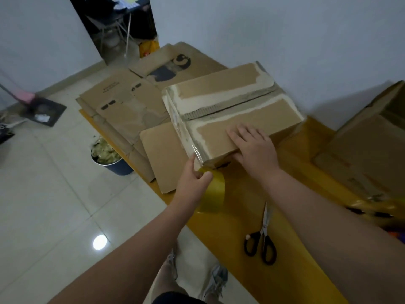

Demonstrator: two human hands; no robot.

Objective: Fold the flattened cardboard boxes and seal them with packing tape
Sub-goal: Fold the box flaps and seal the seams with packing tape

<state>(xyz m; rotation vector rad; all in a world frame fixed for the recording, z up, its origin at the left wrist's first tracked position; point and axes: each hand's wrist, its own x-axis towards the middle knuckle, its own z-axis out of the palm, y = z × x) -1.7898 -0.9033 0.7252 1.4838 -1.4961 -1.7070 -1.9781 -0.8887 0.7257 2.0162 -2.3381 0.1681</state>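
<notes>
A folded cardboard box (232, 106) stands on the yellow table (291, 216), its top flaps closed with a seam down the middle and old torn tape marks around it. My right hand (252, 148) lies flat on the near flap and presses it down. My left hand (195, 178) grips a roll of yellowish packing tape (213, 194) at the box's near left corner. A clear strip of tape runs from the roll up the box's left end. Flattened boxes (129, 106) lie in a pile to the left of the box.
Black-handled scissors (262, 240) lie on the table near my right forearm. Another brown box (368, 145) stands at the right. A blue waste bin (109, 154) full of scraps sits on the tiled floor beside the table. A doorway opens at the back.
</notes>
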